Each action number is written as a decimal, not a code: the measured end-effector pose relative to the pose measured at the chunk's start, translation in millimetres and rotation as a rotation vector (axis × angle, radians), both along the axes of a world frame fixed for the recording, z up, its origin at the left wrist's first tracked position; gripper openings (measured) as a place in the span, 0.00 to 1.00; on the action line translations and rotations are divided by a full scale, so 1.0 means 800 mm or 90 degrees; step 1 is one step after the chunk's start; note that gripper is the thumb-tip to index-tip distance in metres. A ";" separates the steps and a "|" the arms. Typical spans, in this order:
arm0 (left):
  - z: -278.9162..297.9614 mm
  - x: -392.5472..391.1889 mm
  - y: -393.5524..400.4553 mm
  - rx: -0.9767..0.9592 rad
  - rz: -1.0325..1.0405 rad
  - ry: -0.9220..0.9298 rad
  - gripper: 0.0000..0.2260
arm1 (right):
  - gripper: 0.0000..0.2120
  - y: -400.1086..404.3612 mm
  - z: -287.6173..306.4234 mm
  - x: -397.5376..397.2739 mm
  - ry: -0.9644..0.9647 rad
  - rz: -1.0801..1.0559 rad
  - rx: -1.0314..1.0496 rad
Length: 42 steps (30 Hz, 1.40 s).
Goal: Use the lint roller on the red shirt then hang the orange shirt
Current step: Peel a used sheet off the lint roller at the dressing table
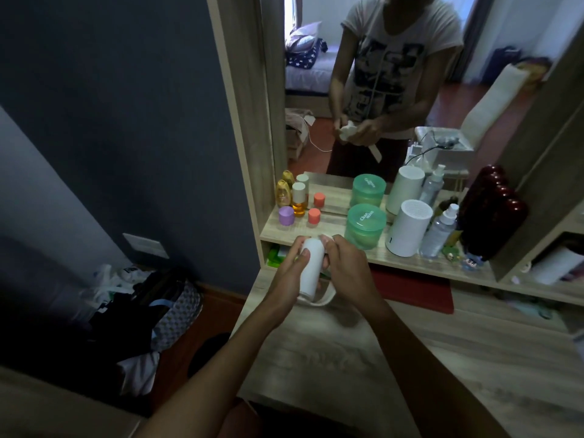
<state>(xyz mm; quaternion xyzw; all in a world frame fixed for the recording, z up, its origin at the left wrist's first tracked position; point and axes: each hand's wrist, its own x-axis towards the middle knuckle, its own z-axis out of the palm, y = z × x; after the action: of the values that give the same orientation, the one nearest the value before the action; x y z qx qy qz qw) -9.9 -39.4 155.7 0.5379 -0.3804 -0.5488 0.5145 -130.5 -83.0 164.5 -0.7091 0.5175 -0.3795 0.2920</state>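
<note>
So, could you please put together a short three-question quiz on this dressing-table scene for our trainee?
1. True or false: both hands grip the white cylindrical lint roller.
2. The lilac round cap on the wooden shelf stands: A) left of the green lidded plastic tub; B) right of it.
3. Fill in: the white perforated cylinder stands between the tub and a clear ____ bottle.

Key: 1 true, left hand and right hand; 2 A; 3 spray.
</note>
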 end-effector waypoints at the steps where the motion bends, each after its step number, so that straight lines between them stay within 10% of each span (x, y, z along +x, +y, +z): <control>1: 0.002 0.000 0.002 0.000 -0.003 0.001 0.16 | 0.16 0.000 0.001 0.001 -0.011 0.000 0.011; 12: -0.003 0.010 0.018 -0.049 -0.069 -0.085 0.18 | 0.22 -0.002 0.001 -0.009 -0.115 0.143 0.287; 42: 0.016 0.022 0.013 -0.073 -0.068 -0.098 0.18 | 0.20 0.003 0.010 0.018 0.042 -0.003 0.008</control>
<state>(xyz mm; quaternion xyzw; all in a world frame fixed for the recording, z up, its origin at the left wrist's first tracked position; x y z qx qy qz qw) 7.5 -29.4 168.6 0.5269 -0.4778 -0.5102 0.4835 -116.0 -80.7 172.8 -0.7184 0.5307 -0.3532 0.2784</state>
